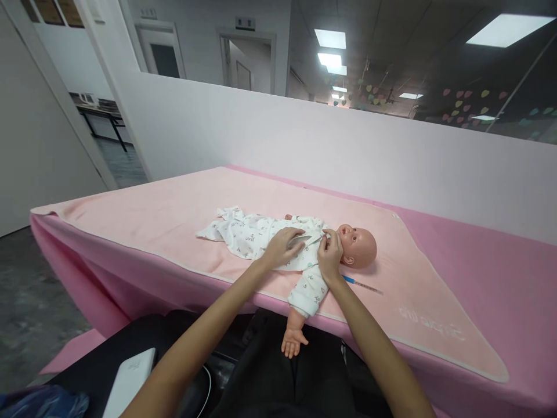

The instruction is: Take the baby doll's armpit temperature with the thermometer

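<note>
A baby doll (359, 247) lies on its back, head to the right, in a white printed baby outfit (252, 232). One doll arm (293, 334) hangs over the table's near edge. My left hand (282, 248) rests on the doll's chest, thumb and fingers apart beside the outfit's front opening. At the neckline, just below the doll's chin, my right hand (331, 252) is closed in a pinch on the outfit's edge; the exact fold between its fingertips is partly hidden. Near my right wrist lies a thin, clear stick with a blue end (361, 285), resembling a thermometer.
A peach blanket (165, 215) covers the table over a pink cloth (513, 261). Behind stands a low white partition (348, 151) with glass above. A white box-like device (130, 377) sits on a black seat at lower left, near a cable.
</note>
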The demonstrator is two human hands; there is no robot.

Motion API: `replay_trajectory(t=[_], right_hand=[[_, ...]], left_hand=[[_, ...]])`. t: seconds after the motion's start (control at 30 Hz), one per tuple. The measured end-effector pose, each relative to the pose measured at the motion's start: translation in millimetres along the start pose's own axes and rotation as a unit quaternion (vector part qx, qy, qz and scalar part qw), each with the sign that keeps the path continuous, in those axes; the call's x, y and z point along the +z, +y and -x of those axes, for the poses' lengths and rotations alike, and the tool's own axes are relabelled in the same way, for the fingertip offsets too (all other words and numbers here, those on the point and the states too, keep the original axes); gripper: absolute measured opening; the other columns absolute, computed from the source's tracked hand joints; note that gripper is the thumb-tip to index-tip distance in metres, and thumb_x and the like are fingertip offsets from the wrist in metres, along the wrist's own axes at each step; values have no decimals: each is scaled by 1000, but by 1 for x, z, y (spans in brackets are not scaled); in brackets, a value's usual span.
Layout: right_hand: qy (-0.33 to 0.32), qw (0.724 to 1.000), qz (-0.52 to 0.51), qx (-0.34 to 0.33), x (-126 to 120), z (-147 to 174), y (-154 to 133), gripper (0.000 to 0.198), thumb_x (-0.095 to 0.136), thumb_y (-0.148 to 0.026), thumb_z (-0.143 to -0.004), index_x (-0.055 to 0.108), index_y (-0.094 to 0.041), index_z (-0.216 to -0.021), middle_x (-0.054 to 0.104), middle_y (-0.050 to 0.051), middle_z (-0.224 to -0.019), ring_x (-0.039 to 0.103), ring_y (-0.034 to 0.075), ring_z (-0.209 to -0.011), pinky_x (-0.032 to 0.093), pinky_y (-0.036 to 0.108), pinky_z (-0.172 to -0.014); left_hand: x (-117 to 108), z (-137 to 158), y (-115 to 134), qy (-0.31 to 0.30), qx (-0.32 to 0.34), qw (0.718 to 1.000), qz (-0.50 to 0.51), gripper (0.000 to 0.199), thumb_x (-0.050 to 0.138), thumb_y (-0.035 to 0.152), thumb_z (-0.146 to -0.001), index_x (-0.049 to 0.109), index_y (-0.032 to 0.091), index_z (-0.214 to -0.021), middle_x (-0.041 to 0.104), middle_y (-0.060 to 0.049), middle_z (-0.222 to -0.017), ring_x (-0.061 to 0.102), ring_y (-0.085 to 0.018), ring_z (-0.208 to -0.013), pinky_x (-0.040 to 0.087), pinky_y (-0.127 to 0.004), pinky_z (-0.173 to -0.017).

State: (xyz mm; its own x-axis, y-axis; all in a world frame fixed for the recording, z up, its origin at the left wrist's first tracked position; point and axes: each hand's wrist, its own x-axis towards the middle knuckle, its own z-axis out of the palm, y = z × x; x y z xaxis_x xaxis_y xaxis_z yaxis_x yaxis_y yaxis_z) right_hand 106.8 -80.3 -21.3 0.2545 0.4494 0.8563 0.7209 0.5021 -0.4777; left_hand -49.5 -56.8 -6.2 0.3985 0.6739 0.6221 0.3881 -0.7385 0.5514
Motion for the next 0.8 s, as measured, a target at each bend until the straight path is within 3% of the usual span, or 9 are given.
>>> replay_trajectory(t=[0.13,0.2,0.5,0.8], right_hand=[[-92,989,6,-116,-1,2,-4,24,36,-10,-81,57,-18,-89,63,3,-83,58,13,-76,44,22,-65],[-134,981,35,-136,-1,3,-6,24,39,-8,-78,58,-19,-85,65,2,-80,58,13,-73,41,22,-62],[-161,972,92,-143,-1,5,-5,20,45,-10,-73,60,-20,-78,64,1,-82,55,14,-74,38,24,-62],[-157,974,111,-123,-1,4,-5,15,44,-15,-80,58,-19,-78,59,2,-78,52,12,-66,32,23,-54]], left_hand=[[-3,15,-3,10,60,988,-140,26,45,34,-85,55,19,-103,60,-6,-101,54,-19,-94,38,-33,-84],[-1,15,-2,24,68,983,-169,24,44,34,-85,56,20,-99,60,-4,-99,54,-18,-92,39,-33,-82],[12,13,3,35,84,961,-263,26,43,33,-85,54,19,-103,58,-5,-90,51,-19,-84,37,-34,-76],[18,17,4,65,60,967,-239,21,45,31,-84,56,20,-98,56,-5,-92,50,-18,-85,38,-32,-75]])
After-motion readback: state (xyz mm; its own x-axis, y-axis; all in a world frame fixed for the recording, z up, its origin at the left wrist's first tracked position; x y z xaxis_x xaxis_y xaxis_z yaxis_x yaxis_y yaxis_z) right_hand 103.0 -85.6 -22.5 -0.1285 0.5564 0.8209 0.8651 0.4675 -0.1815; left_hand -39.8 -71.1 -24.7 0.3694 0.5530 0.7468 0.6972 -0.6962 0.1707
